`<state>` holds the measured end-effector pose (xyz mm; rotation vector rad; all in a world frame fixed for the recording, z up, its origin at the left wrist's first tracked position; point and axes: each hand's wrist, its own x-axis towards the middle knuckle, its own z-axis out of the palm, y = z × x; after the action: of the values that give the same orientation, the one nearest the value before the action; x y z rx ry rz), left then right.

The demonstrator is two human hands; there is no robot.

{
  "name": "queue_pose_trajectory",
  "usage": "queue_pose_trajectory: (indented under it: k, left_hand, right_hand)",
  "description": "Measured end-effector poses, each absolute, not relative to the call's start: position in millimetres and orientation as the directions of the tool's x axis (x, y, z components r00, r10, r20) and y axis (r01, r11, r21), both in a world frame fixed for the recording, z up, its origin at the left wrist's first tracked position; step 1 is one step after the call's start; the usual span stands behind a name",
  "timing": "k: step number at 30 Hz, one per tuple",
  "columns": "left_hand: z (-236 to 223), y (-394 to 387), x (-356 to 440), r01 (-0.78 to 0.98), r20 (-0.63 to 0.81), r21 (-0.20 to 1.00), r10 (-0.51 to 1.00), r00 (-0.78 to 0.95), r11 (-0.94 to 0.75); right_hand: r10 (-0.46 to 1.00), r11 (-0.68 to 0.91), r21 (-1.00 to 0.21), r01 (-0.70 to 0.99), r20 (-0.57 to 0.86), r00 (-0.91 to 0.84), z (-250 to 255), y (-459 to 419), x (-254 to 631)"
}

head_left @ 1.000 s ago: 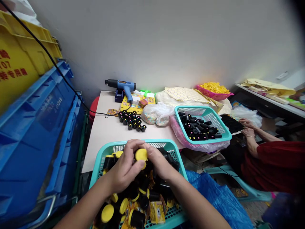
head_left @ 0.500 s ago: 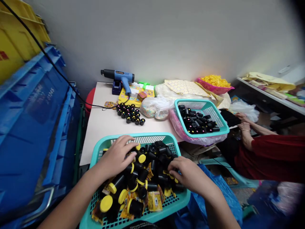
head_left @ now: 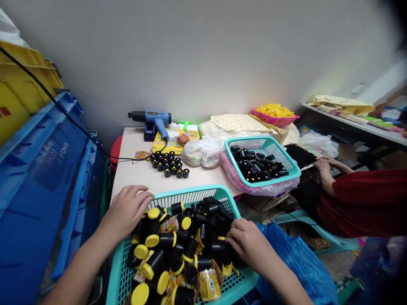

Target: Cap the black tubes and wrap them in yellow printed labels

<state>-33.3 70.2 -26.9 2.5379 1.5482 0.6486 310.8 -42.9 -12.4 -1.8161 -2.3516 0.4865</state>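
Observation:
A turquoise plastic basket (head_left: pixel 190 195) stands in front of me, heaped with black cylinders with yellow caps (head_left: pixel 159 240) and small printed packets (head_left: pixel 210 284). My left hand (head_left: pixel 130 209) lies over its back left corner, fingers stretched out and open; whether it touches the rim I cannot tell. At the right side of the basket, my right hand (head_left: pixel 246 238) is closed, with bent fingers against the black pieces. Its fingertips are partly hidden, and what they hold, if anything, does not show.
On the table (head_left: pixel 133 176) are a blue heat gun (head_left: pixel 155 118), small black pieces (head_left: pixel 168 163), plastic bags (head_left: pixel 203 151) and a second turquoise basket (head_left: pixel 263 184) of black parts. Blue crates (head_left: pixel 34 178) stand left. A person in a red sleeve (head_left: pixel 365 201) works at right.
My left hand has moved left from the middle of the pieces to the basket's back left corner. The right hand stays at the right side. The view has shifted slightly.

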Motion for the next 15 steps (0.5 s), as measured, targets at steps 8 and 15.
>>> queue_pose_trajectory:
  k: [8, 15]
  left_hand:
    - [0, 188, 73, 0.771, -0.002, 0.21, 0.789, 0.615, -0.601]
    - [-12, 219, 101, 0.758, -0.011, 0.231, 0.778, 0.628, -0.609]
  right_hand:
    - [0.993, -0.107, -0.948, 0.299, -0.086, 0.082, -5, -17, 299]
    - [0.968, -0.195, -0.956, -0.218, -0.223, 0.112, 1, 4, 287]
